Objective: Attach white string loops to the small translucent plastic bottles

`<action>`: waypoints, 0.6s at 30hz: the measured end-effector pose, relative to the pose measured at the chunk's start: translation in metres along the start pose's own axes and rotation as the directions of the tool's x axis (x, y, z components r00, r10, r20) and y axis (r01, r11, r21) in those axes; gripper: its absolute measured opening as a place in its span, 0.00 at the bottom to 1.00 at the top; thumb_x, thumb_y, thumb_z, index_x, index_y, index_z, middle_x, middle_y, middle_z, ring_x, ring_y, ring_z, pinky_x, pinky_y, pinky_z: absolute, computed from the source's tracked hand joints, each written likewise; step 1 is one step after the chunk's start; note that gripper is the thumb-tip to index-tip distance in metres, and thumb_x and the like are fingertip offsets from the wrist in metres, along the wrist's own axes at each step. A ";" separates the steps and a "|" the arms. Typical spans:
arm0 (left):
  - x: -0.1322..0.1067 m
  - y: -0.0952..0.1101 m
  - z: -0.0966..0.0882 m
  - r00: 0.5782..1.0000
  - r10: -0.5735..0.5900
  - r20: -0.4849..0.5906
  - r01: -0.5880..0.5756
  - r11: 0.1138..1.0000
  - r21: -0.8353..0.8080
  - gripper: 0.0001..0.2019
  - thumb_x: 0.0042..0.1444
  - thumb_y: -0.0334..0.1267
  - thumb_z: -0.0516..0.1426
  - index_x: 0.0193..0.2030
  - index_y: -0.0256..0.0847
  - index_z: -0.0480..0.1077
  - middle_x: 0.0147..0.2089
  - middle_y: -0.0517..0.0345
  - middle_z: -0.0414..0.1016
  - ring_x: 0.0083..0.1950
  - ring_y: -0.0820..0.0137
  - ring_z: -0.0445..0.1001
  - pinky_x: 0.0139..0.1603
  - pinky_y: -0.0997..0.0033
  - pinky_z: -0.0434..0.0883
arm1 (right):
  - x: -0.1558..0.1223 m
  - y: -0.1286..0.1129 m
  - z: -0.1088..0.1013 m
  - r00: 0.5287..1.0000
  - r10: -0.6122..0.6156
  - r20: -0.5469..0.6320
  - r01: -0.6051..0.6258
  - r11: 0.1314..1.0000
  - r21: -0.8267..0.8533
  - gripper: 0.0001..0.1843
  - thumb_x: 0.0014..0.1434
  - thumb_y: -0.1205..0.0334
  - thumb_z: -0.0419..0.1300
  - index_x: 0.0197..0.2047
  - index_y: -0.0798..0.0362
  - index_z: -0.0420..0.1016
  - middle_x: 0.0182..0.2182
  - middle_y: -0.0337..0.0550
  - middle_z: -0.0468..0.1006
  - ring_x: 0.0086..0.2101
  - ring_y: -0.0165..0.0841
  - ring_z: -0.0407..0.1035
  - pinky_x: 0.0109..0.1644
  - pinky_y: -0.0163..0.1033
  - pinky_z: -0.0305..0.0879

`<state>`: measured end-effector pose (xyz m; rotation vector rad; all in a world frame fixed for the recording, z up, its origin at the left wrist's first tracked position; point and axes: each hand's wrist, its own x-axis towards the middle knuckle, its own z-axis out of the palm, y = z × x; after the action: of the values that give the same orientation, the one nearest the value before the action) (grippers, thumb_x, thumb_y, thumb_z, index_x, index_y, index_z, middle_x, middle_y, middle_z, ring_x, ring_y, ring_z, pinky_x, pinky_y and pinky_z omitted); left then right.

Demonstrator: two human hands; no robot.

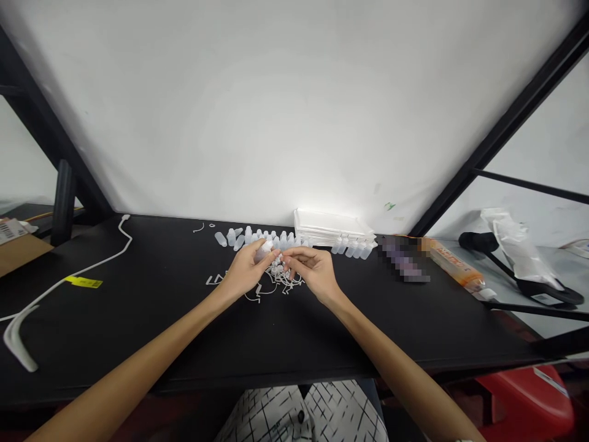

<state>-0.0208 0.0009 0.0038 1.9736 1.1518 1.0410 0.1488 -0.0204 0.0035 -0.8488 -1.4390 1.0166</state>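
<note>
The left hand (246, 271) and right hand (315, 273) are together at the fingertips around a small translucent plastic bottle (265, 250), apparently pinched; fingers obscure the grip. White plastic runners (278, 281) lie below; a row of bottles (285, 239) and stacked white trays (331, 228) stand behind, on a black workbench (138, 344).

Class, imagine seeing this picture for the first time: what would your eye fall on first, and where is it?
The left hand and right hand meet mid-table, the left holding a small translucent bottle. Behind them on the black table stands a row of similar bottles, with a stack of white trays at the back. A tangle of white plastic strips lies beneath the hands.
</note>
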 end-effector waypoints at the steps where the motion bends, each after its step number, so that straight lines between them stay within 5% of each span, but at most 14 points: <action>1: 0.000 0.001 -0.002 1.000 -0.007 -0.005 0.007 1.000 0.021 0.18 0.60 0.53 0.51 0.41 0.38 0.67 0.21 0.65 0.58 0.22 0.72 0.60 0.25 0.73 0.58 | 0.001 0.000 -0.001 1.000 -0.012 -0.002 0.012 1.000 0.001 0.10 0.51 0.56 0.67 0.33 0.54 0.80 0.25 0.41 0.76 0.24 0.29 0.69 0.24 0.36 0.69; 6: -0.003 0.005 -0.006 0.991 -0.018 0.133 0.004 0.995 0.104 0.20 0.65 0.54 0.44 0.53 0.45 0.64 0.22 0.66 0.56 0.22 0.72 0.58 0.27 0.73 0.58 | 0.005 0.003 -0.012 0.995 -0.090 -0.038 0.088 0.994 -0.067 0.11 0.56 0.57 0.62 0.39 0.53 0.80 0.31 0.43 0.75 0.25 0.28 0.68 0.23 0.35 0.69; 18: -0.007 0.009 -0.004 0.970 0.035 0.239 -0.094 0.967 0.239 0.21 0.66 0.54 0.40 0.48 0.46 0.66 0.24 0.64 0.61 0.27 0.69 0.62 0.32 0.70 0.59 | 0.006 0.005 -0.023 0.987 -0.129 0.095 0.142 0.978 -0.153 0.19 0.60 0.59 0.58 0.55 0.52 0.72 0.31 0.40 0.72 0.27 0.28 0.68 0.27 0.35 0.71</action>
<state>-0.0227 -0.0083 0.0110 2.2737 1.1374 0.6974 0.1704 -0.0104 0.0006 -0.8169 -1.6442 0.8515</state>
